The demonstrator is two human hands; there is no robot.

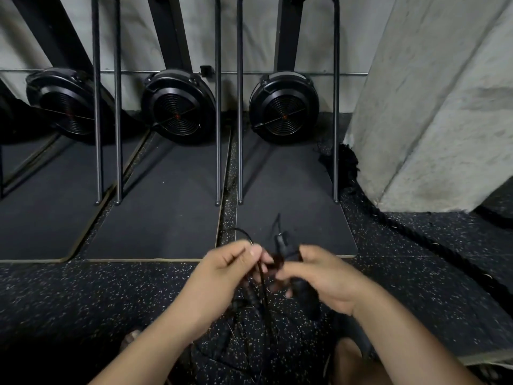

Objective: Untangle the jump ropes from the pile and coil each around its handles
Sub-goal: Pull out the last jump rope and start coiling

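Thin black jump rope cords (263, 287) hang in a tangle between my hands, low in the middle of the view. My left hand (222, 276) pinches a cord between thumb and fingers. My right hand (324, 276) grips a black handle (305, 298) and holds cord near its top end (280, 240), which sticks up above the fingers. More cords and handles (236, 329) trail down to the speckled floor between my knees. The dark tangle is hard to separate by rope.
Three black fan flywheels (283, 109) of upright rowing machines stand against the wall on dark mats (291, 218), with thin metal legs (336, 107) in front. A concrete pillar (430, 107) rises at right. A thick black rope (402, 226) lies along its base.
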